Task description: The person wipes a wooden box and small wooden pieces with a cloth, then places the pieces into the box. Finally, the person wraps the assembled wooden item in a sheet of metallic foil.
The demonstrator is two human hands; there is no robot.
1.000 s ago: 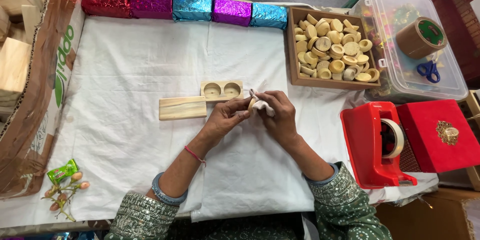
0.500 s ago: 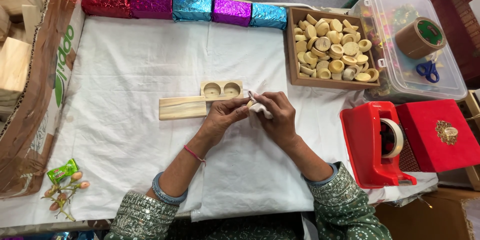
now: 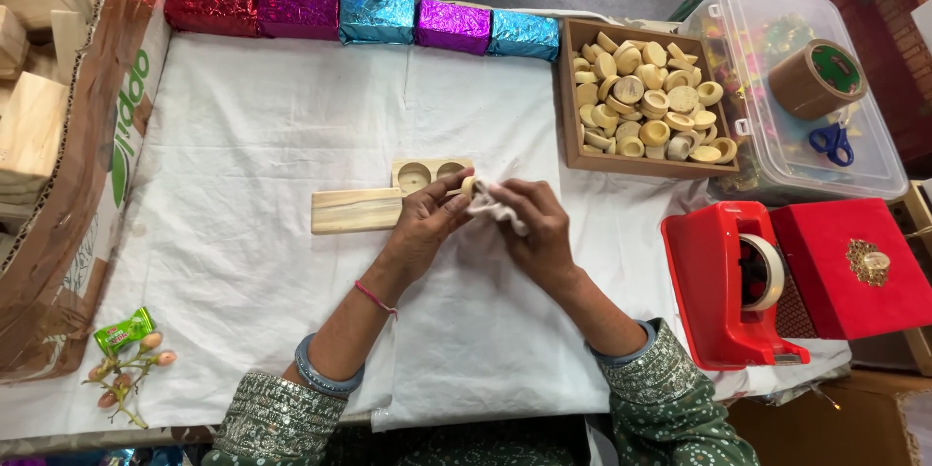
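Note:
My left hand (image 3: 427, 225) pinches a small round wooden cap (image 3: 467, 185) at its fingertips. My right hand (image 3: 529, 223) presses a crumpled white cloth (image 3: 493, 207) against that cap. Both hands meet just in front of a pale wooden block (image 3: 388, 202) that lies flat on the white table cover (image 3: 243, 262). The block has two round hollows at its right end. A wooden tray (image 3: 573, 150) full of several similar round wooden pieces stands to the right, beyond my right hand.
Foil-wrapped blocks (image 3: 359, 17) in red, purple and blue line the far edge. A cardboard box of wooden blocks (image 3: 68, 184) sits left. At right are a clear lidded bin (image 3: 777, 155) carrying brown tape and blue scissors, a red tape dispenser (image 3: 738, 282) and a red box (image 3: 854, 267). Small candies (image 3: 126, 349) lie front left.
Both hands stay together over the same spot. The fingers have shifted slightly as the cloth works around the small wooden cap.

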